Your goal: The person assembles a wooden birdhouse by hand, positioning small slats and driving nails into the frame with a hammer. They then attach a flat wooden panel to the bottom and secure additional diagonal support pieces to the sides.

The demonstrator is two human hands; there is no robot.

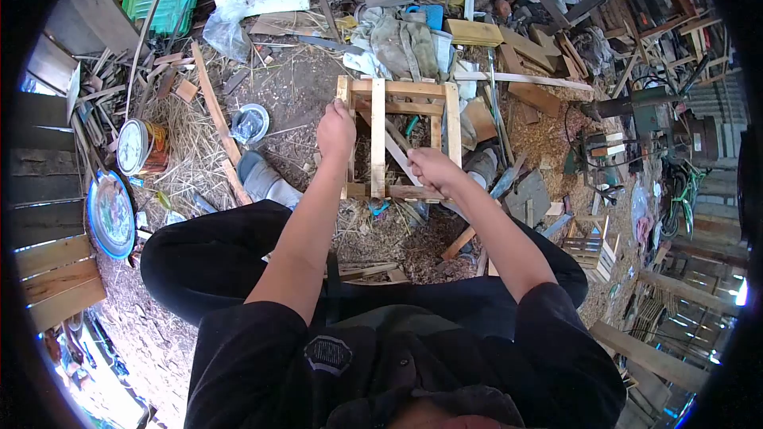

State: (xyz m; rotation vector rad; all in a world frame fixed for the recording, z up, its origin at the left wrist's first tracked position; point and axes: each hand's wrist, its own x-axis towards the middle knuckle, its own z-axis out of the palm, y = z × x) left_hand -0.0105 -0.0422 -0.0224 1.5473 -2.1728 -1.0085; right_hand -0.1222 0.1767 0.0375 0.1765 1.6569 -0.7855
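A small frame of pale wooden bars (378, 135) stands between my knees. My left hand (336, 132) is closed on the frame's upper left corner. Over the frame's right half, my right hand (433, 170) is closed round the end of a tool with a long, thin grey shape (401, 148) that slants up and left into the frame; what kind of tool it is, I cannot tell. Between the bars lies a small green object (411, 125). A blue item (379, 208) sits on the ground just below the frame's near edge.
Wood shavings and scraps cover the ground. To the left are a paint bucket (133, 147), a blue-rimmed basin (111, 214) and a small bowl (250, 123). Cloths (401, 44) and boards (474, 32) lie beyond the frame. A machine (648, 131) stands at the right.
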